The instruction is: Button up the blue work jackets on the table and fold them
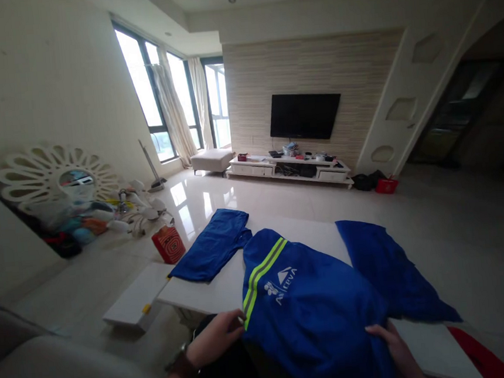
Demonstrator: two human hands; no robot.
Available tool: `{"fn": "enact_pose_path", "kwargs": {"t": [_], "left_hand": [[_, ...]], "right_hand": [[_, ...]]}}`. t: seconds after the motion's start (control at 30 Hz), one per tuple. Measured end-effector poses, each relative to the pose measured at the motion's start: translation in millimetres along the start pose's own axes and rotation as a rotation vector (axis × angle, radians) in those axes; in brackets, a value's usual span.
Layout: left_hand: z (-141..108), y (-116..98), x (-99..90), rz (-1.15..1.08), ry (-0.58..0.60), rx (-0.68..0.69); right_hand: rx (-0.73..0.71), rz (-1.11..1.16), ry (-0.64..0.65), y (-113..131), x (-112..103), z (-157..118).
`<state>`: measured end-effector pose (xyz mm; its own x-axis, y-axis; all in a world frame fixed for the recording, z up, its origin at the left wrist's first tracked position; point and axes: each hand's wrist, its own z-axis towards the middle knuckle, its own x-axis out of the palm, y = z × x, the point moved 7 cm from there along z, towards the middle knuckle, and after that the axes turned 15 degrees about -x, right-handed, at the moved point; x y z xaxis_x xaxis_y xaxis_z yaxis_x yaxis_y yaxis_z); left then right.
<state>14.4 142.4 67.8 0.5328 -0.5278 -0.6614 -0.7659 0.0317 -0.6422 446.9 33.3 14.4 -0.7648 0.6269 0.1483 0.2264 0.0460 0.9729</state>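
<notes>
A blue garment (315,301) with a yellow-green and grey stripe and white lettering spreads over the near part of a white table (199,296). My left hand (216,336) pinches the garment's left edge, just below the stripe. On the right side, my right hand (393,347) grips the cloth with the thumb on top; its other fingers are mostly hidden. Folded blue cloth (213,245) lies at the table's left end. Another blue cloth (387,271) hangs over the table's far right side.
Red cloth (482,351) lies at the near right. Left of the table are a white drawer-like box (133,299) and a red patterned bag (168,244). A grey sofa (65,376) is at the near left. A TV cabinet (290,174) stands by the far wall.
</notes>
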Motion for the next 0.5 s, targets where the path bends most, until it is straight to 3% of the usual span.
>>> {"fn": "enact_pose_path", "kwargs": {"t": [0.07, 0.17, 0.27, 0.33, 0.4, 0.5], "left_hand": [[0.3, 17.4, -0.6, 0.017, 0.036, -0.022], [4.6, 9.1, -11.8, 0.039, 0.023, 0.017], [9.8, -25.5, -42.9, -0.032, -0.080, 0.111], [9.9, -52.2, -70.4, -0.134, -0.155, 0.179], [7.1, -77.5, -97.6, -0.227, -0.239, 0.234], [2.3, -113.6, -121.6, -0.297, -0.361, 0.294]], "right_hand": [[-0.148, -0.108, -0.023, 56.2, -9.5, 10.3], [-0.363, -0.292, 0.002, 154.9, 2.4, 14.9], [-0.560, -0.548, 0.393, 229.7, 59.7, -25.6], [-0.652, -0.803, 0.825, 241.8, 107.1, -85.2], [-0.725, -1.017, 1.251, 226.2, 141.4, -152.7], [-0.719, -1.137, 1.624, 183.9, 163.8, -218.0]]}}
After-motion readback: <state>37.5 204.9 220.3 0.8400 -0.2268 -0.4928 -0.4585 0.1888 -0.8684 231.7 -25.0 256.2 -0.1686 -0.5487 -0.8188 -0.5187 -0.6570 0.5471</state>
